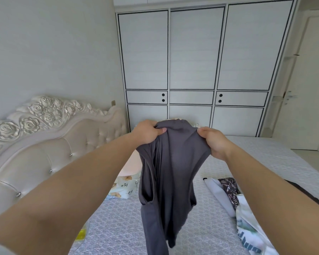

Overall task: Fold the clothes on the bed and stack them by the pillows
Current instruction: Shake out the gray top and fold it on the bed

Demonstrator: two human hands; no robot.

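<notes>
The grey top (171,162) hangs long-ways down above the bed (201,218). Our left hand (147,132) and right hand (213,140) pinch its upper edge, equally near.

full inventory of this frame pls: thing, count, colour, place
grey garment: 1, dark grey, held up over the bed, hanging unfolded
clothes pile: several pieces, white, dark patterned, printed, on the bed at right, unfolded
floral pillow: 1, light blue with flowers, by the headboard
pink pillow: 1, pale pink, behind the floral one, partly hidden
bed: 1, grey patterned cover, centre to right
headboard: 1, cream, tufted, carved roses, left
yellow item: 1, yellow, lower left bed edge, too hidden to identify
wardrobe: 1, white with black trim, far wall
door: 1, white, far right
left hand: 1, grips the garment's top edge
right hand: 1, grips the garment's top edge
</notes>
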